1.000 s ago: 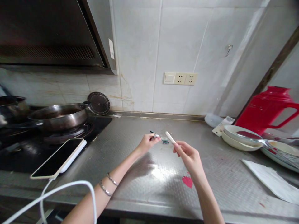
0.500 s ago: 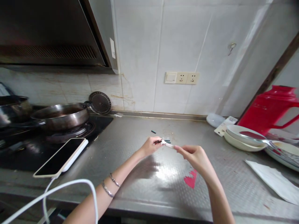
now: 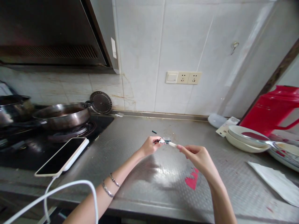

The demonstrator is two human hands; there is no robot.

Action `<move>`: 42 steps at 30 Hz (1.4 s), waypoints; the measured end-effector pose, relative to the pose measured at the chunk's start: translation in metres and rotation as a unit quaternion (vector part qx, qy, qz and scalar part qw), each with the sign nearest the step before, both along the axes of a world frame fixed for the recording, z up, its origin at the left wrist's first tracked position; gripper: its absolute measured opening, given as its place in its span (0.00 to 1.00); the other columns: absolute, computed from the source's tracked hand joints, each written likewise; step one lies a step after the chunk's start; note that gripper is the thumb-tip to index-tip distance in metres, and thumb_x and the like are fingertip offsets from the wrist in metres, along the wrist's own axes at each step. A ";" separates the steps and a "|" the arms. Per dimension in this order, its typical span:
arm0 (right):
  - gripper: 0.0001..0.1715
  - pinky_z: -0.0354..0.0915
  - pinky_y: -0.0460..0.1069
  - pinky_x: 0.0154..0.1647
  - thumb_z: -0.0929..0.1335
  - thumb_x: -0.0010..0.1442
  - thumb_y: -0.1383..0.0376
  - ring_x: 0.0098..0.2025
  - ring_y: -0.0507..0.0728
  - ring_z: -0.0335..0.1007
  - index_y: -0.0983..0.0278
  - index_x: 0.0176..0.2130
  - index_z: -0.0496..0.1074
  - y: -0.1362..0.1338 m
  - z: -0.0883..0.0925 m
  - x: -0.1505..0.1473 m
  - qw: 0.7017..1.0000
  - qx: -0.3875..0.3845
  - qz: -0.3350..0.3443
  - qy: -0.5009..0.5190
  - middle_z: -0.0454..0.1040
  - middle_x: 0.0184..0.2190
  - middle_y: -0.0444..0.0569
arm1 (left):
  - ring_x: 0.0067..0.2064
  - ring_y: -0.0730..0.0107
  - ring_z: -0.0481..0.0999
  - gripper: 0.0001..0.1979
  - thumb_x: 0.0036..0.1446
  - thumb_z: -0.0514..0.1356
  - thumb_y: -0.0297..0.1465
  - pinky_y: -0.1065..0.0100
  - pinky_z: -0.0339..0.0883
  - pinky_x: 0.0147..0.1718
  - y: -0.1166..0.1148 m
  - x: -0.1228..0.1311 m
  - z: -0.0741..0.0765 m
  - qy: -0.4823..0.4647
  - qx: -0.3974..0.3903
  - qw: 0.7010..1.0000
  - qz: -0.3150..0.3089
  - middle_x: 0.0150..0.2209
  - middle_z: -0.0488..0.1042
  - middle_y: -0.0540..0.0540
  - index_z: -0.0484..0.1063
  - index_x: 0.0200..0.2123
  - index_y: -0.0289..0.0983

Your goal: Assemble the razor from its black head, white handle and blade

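Over the middle of the steel counter (image 3: 144, 174), my left hand (image 3: 149, 145) pinches a small metal-and-dark part (image 3: 160, 141) between its fingertips. My right hand (image 3: 198, 157) is closed round a short white stick (image 3: 172, 144), whose tip touches the small part. Both hands meet just above the counter. A tiny dark piece (image 3: 154, 132) lies on the counter beyond them, and a small clear wrapper (image 3: 167, 139) lies just behind the stick.
A phone (image 3: 62, 156) with a white cable (image 3: 70, 189) rests on the stove's edge at left, beside a steel pan (image 3: 62, 115). Stacked plates (image 3: 247, 138), a red jug (image 3: 268, 109) and a paper sheet (image 3: 275, 183) sit at right. A red mark (image 3: 192, 180) is on the counter.
My right hand has brought the white stick down and left until its tip meets the small part in my left hand. The view has shifted slightly.
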State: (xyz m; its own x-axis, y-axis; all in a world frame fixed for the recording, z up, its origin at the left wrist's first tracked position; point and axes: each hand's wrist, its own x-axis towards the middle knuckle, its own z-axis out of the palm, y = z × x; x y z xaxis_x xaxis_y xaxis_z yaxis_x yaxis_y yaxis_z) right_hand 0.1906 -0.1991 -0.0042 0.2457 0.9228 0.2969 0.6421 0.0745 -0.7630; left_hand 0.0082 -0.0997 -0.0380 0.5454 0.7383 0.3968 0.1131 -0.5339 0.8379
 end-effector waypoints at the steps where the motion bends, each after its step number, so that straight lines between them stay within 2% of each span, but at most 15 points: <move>1: 0.31 0.44 0.45 0.17 0.65 0.47 0.42 0.16 0.48 0.51 0.66 0.20 0.75 -0.001 0.001 -0.005 1.000 0.007 0.016 -0.003 0.61 0.13 0.43 | 0.28 0.72 0.65 0.09 0.52 0.56 0.32 0.71 0.55 0.29 0.000 0.001 0.000 0.005 0.001 1.000 -0.002 0.26 0.72 0.47 0.73 0.29 0.32; 5: 0.31 0.45 0.44 0.17 0.64 0.48 0.42 0.17 0.49 0.53 0.66 0.20 0.75 -0.001 0.002 -0.014 0.998 0.014 0.056 -0.017 0.62 0.13 0.45 | 0.28 0.72 0.64 0.09 0.52 0.56 0.32 0.72 0.55 0.29 -0.001 0.003 -0.003 0.012 0.000 1.000 -0.019 0.26 0.70 0.48 0.73 0.28 0.32; 11: 0.32 0.47 0.45 0.17 0.65 0.46 0.41 0.17 0.50 0.54 0.66 0.21 0.76 0.004 -0.008 0.022 0.997 0.011 -0.058 -0.046 0.61 0.12 0.45 | 0.25 0.74 0.59 0.15 0.54 0.55 0.39 0.72 0.50 0.25 -0.002 0.000 0.002 0.010 -0.016 1.000 0.003 0.20 0.64 0.51 0.73 0.29 0.32; 15: 0.35 0.48 0.45 0.18 0.63 0.47 0.40 0.17 0.50 0.56 0.67 0.21 0.76 0.012 -0.007 0.026 0.997 0.046 -0.031 -0.056 0.62 0.12 0.45 | 0.24 0.76 0.59 0.17 0.54 0.54 0.42 0.72 0.50 0.25 -0.001 0.002 0.002 -0.024 -0.029 0.999 0.016 0.20 0.62 0.52 0.71 0.29 0.33; 17: 0.35 0.49 0.45 0.19 0.62 0.48 0.39 0.18 0.51 0.58 0.68 0.23 0.76 0.019 -0.001 0.021 0.997 0.055 -0.004 -0.060 0.63 0.13 0.46 | 0.21 0.78 0.57 0.17 0.54 0.54 0.44 0.73 0.50 0.22 0.001 0.005 -0.001 -0.061 -0.080 0.995 0.024 0.18 0.59 0.54 0.68 0.29 0.34; 19: 0.36 0.50 0.45 0.20 0.61 0.49 0.40 0.20 0.52 0.59 0.68 0.25 0.77 0.030 0.005 0.016 0.996 0.062 0.024 -0.067 0.66 0.15 0.47 | 0.16 0.80 0.54 0.17 0.52 0.55 0.45 0.74 0.48 0.17 0.003 0.008 -0.004 -0.106 -0.169 0.980 0.023 0.16 0.54 0.58 0.64 0.30 0.36; 22: 0.35 0.51 0.45 0.23 0.60 0.51 0.41 0.23 0.53 0.63 0.67 0.28 0.77 0.053 0.015 0.011 0.993 0.062 0.050 -0.090 0.70 0.18 0.49 | 0.13 0.84 0.50 0.17 0.49 0.57 0.45 0.77 0.42 0.12 0.007 0.008 -0.007 -0.177 -0.316 0.932 0.017 0.16 0.52 0.60 0.60 0.30 0.38; 26: 0.31 0.52 0.45 0.27 0.60 0.52 0.43 0.26 0.54 0.64 0.63 0.29 0.78 0.087 0.017 -0.006 0.988 0.051 0.050 -0.135 0.72 0.20 0.48 | 0.12 0.87 0.46 0.16 0.48 0.60 0.40 0.78 0.36 0.11 0.011 0.008 -0.007 -0.245 -0.428 0.870 0.024 0.17 0.50 0.61 0.58 0.28 0.37; 31: 0.30 0.52 0.45 0.30 0.59 0.54 0.44 0.25 0.53 0.63 0.61 0.28 0.78 0.112 0.000 -0.029 0.980 0.031 0.085 -0.175 0.71 0.17 0.45 | 0.11 0.87 0.45 0.13 0.51 0.59 0.37 0.78 0.33 0.11 0.009 0.012 -0.009 -0.262 -0.470 0.842 0.036 0.15 0.48 0.61 0.58 0.27 0.36; 34: 0.31 0.52 0.46 0.30 0.59 0.53 0.43 0.26 0.53 0.64 0.61 0.28 0.78 0.116 -0.011 -0.018 0.979 0.004 0.079 -0.187 0.72 0.17 0.47 | 0.11 0.88 0.44 0.14 0.52 0.59 0.38 0.78 0.33 0.11 0.010 0.012 -0.009 -0.269 -0.477 0.835 0.049 0.14 0.48 0.62 0.58 0.27 0.36; 38: 0.31 0.52 0.46 0.31 0.60 0.52 0.42 0.28 0.56 0.66 0.61 0.28 0.79 0.114 -0.017 0.006 0.980 -0.014 0.036 -0.196 0.73 0.19 0.48 | 0.11 0.88 0.44 0.14 0.53 0.58 0.38 0.78 0.33 0.11 0.011 0.010 -0.009 -0.281 -0.468 0.834 0.082 0.14 0.48 0.61 0.58 0.26 0.36; 42: 0.32 0.51 0.45 0.29 0.59 0.52 0.41 0.26 0.54 0.65 0.61 0.28 0.79 0.110 -0.016 -0.002 0.986 0.025 0.041 -0.161 0.72 0.18 0.47 | 0.11 0.88 0.44 0.12 0.54 0.57 0.37 0.77 0.32 0.11 0.006 0.014 -0.009 -0.240 -0.475 0.842 0.089 0.14 0.49 0.61 0.59 0.26 0.36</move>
